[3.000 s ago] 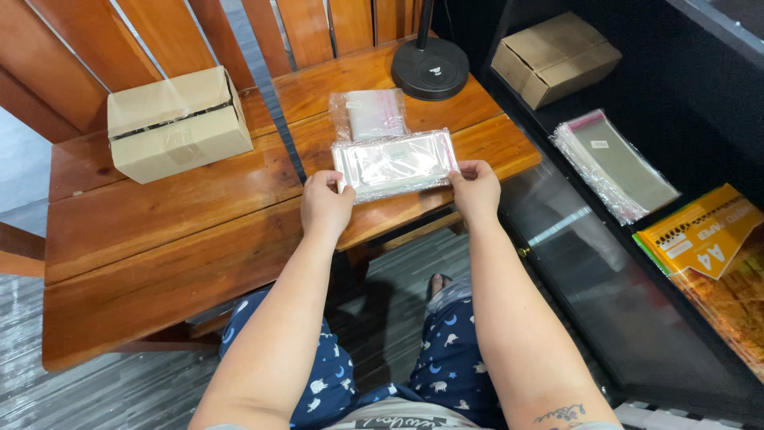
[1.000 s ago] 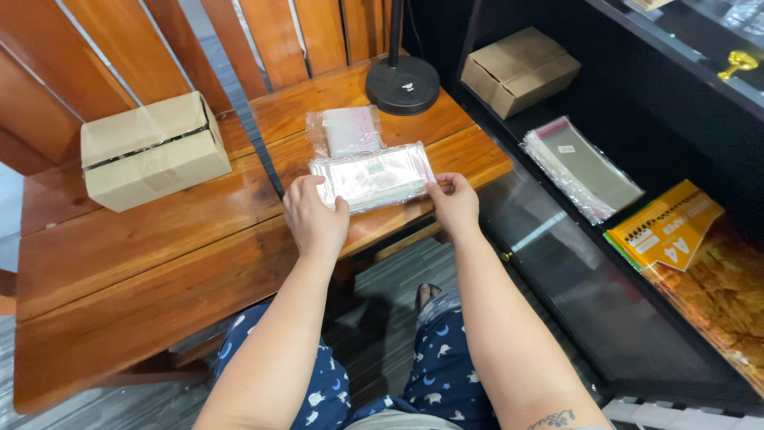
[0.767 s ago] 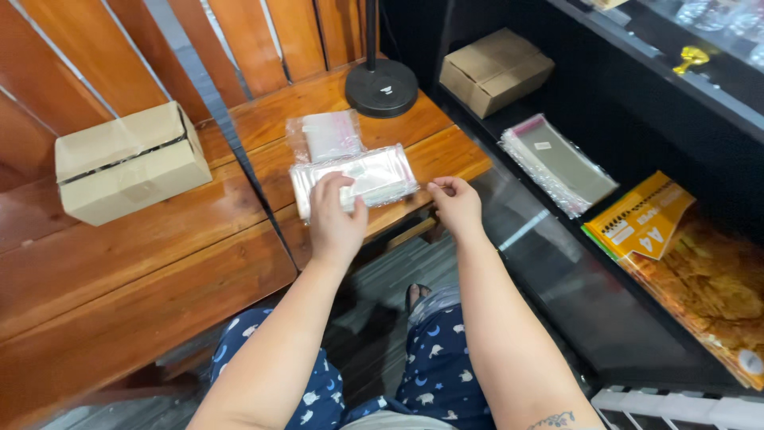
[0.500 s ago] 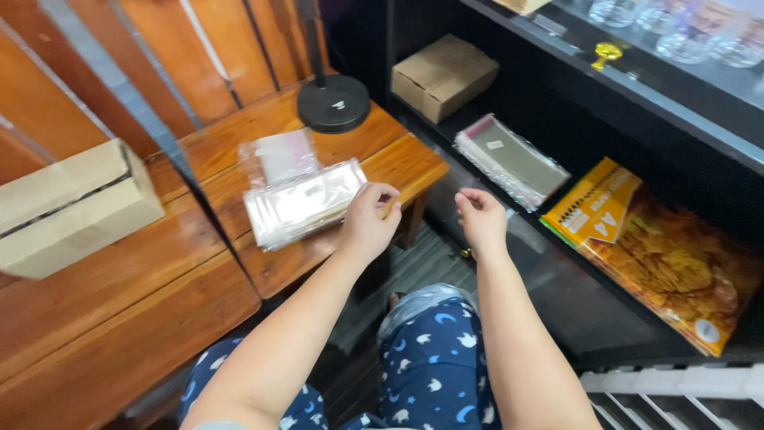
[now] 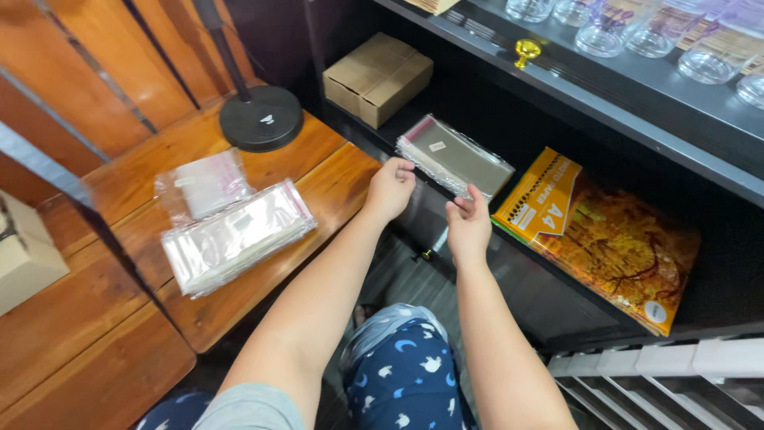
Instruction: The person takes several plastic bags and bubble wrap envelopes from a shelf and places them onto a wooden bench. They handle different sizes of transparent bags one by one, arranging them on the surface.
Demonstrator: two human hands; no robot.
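Both hands, left hand (image 5: 390,187) and right hand (image 5: 468,224), reach the shelf's cellophane bag pack (image 5: 454,156); fingers open, pack not yet gripped.

It looks like a small shop's packing corner or a home stockroom. A slatted wooden surface (image 5: 95,318) carries stacks of clear bags (image 5: 235,239) and a lamp base (image 5: 261,118). To the right, black shelves (image 5: 605,95) hold a cardboard box (image 5: 378,76), paper packs (image 5: 541,195) and glass jars (image 5: 637,24).
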